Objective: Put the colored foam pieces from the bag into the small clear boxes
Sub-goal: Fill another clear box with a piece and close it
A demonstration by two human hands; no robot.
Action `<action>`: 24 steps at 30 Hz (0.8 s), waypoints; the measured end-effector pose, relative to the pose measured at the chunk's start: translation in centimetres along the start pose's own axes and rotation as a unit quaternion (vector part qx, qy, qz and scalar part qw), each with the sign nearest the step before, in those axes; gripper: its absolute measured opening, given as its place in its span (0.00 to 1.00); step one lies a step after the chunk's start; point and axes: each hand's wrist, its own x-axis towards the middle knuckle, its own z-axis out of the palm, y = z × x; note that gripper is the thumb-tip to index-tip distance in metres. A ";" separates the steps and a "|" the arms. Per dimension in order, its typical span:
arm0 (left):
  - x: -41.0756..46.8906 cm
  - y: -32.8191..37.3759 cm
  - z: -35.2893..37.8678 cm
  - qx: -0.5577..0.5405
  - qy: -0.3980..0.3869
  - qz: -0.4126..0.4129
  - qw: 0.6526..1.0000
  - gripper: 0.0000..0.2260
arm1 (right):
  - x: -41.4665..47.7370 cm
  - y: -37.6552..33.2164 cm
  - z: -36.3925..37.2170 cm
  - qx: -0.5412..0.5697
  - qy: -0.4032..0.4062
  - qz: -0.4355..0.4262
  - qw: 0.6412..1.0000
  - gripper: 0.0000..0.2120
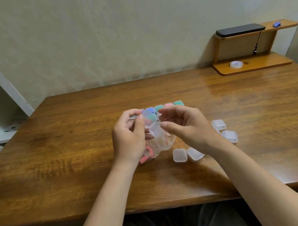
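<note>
**While held open over the bag (160,144)**

Treat the small clear box (153,126) as likely feather-light, slick and brittle at the hinge; pinch at the rims, never squeeze. Looks frosted, two halves swung apart, a green foam piece (152,117) inside. Hangs above the bag on the desk (71,143), fingers (139,119) of the left hand (129,139) pinching one half, fingers of the right hand (187,126) the other.
</note>
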 end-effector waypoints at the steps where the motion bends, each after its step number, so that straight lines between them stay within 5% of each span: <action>1: 0.3 -0.2 -0.3 0.010 0.009 0.001 1.000 0.09 | 0.1 0.0 -0.2 -0.010 0.013 0.000 1.000 0.12; 6: 1.3 -1.4 -2.3 0.009 0.017 -0.077 0.997 0.08 | 1.1 1.3 -1.6 -0.250 0.048 0.007 0.967 0.12; 13: 0.4 -2.7 -3.1 -0.004 -0.024 -0.139 0.990 0.18 | 1.7 0.9 0.0 -0.426 -0.115 0.004 0.897 0.10; 24: 0.3 -4.5 -3.1 0.006 -0.012 -0.143 0.990 0.17 | 3.0 0.8 1.7 -0.410 -0.206 0.000 0.888 0.06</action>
